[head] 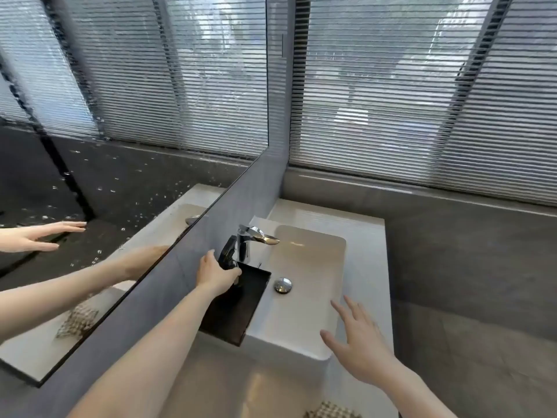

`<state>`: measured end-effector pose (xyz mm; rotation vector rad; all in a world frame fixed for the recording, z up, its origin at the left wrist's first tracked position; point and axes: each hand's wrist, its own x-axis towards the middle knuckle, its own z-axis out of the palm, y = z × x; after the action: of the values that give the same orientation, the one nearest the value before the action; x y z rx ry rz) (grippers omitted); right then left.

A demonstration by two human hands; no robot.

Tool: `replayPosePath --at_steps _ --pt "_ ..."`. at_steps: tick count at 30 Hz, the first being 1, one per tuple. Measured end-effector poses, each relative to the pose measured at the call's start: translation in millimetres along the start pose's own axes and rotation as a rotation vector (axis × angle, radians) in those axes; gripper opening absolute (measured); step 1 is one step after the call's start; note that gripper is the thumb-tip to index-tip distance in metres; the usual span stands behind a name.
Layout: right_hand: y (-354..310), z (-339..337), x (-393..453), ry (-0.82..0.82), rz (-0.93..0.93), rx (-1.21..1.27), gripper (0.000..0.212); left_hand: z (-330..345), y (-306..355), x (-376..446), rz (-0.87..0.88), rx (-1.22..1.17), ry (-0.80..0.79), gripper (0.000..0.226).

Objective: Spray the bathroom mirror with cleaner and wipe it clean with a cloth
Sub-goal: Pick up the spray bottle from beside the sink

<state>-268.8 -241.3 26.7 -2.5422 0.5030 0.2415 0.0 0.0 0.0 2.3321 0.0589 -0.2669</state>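
Note:
The mirror (pixel 126 122) fills the left wall and is speckled with spray droplets. My left hand (pixel 215 273) grips the neck of a black spray bottle (pixel 228 251), which stands at the far end of a black tray (pixel 241 309) on the sink's left ledge, beside the tap. My right hand (pixel 358 342) hovers open over the sink's near right rim, fingers spread, holding nothing. A checked cloth (pixel 330 411) lies at the bottom edge of the view, on the near end of the sink top. Its reflection shows in the mirror's lower left.
A white rectangular sink (pixel 310 260) has a chrome tap (pixel 256 238) and a chrome drain plug (pixel 282 285). Slatted blinds (pixel 422 95) cover the window behind it. A grey tiled ledge and wall run along the right.

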Motion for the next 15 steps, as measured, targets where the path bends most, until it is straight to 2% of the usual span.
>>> replayPosePath --at_steps 6,10,15 --pt "-6 -6 13 0.0 -0.038 0.023 0.073 19 -16 27 -0.103 -0.135 -0.066 0.082" --pt "1 -4 21 -0.009 -0.03 0.02 0.074 36 -29 31 -0.075 -0.138 -0.013 0.069" --pt "9 7 29 -0.062 0.002 0.008 0.074 44 -38 36 -0.051 -0.095 -0.015 0.066"
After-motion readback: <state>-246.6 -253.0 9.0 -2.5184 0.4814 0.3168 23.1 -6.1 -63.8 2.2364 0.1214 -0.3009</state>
